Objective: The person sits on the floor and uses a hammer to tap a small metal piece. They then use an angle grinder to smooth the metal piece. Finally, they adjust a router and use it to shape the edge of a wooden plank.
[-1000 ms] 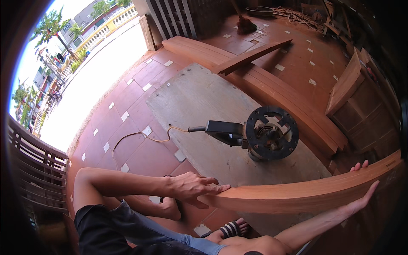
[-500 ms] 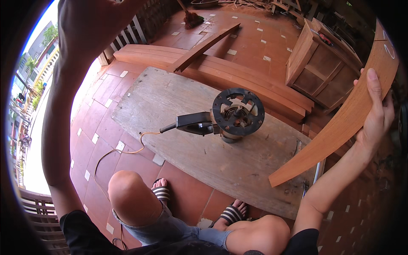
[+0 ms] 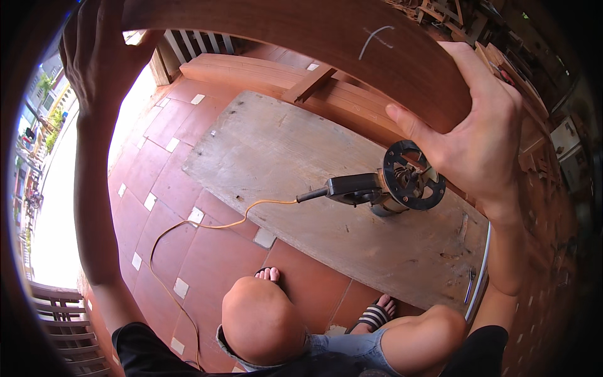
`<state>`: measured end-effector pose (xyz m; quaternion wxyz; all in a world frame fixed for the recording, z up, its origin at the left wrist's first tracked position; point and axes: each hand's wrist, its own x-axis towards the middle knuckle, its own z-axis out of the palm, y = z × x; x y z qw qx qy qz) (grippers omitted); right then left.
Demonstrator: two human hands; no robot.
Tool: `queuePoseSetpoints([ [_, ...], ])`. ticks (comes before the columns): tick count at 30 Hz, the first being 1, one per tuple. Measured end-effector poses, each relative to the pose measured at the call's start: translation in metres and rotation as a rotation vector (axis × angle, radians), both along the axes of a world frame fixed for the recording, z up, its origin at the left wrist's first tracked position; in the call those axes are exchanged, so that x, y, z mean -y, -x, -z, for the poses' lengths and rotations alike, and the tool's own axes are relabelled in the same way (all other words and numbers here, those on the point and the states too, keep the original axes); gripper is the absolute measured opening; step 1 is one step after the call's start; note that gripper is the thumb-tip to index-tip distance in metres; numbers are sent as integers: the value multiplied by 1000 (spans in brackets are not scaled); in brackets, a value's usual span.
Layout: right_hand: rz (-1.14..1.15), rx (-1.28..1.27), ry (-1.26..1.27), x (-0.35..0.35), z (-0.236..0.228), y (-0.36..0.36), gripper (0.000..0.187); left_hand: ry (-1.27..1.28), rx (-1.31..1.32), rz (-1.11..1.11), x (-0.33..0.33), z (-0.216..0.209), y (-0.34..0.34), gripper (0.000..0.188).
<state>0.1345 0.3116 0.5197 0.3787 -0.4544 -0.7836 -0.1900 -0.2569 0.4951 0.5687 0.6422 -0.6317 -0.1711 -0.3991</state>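
Note:
A long curved reddish-brown wooden board [image 3: 282, 28] with a white chalk mark is raised across the top of the view. My right hand [image 3: 477, 119] grips its right end, thumb on the near edge and fingers over the far side. At the upper left, my left hand [image 3: 103, 53] is closed around the other end, its fingers partly in shadow. Below the board, a corded power tool that looks like a router [image 3: 411, 176] rests with its round black base ring facing up. It sits on a worn wooden plank [image 3: 301, 182], apart from both hands.
Long wooden beams [image 3: 245, 69] lie behind the plank, a shorter piece [image 3: 308, 85] across them. A yellowish cord [image 3: 169, 229] runs over the tiled floor [image 3: 226, 270] beside my knees. A slim metal tool [image 3: 469, 286] lies at the plank's right end. Scrap wood is piled far right.
The board has swung up and left from my right side to span both hands. My right hand has moved up and inward. The view has shifted, so the router appears farther right.

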Motion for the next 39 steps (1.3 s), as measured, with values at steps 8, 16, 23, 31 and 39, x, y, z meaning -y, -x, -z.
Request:
queuePoseSetpoints([
  [8,-183,341,590,-147,52,69,60,643,49,-92,15,208,100,58],
  [16,-129,716,1137,-251,142,116,64,939,132,-150,72,314,89,68],
  [23,52,818,948,-282,204,110,37,1532,251,-109,55,357,59,58],
  [31,45,-132,211,-138,65,26,18,1938,352,-56,18,411,-36,52],
  [39,74,-1025,1099,86,158,7,22,1924,362,69,-41,425,-195,51],
])
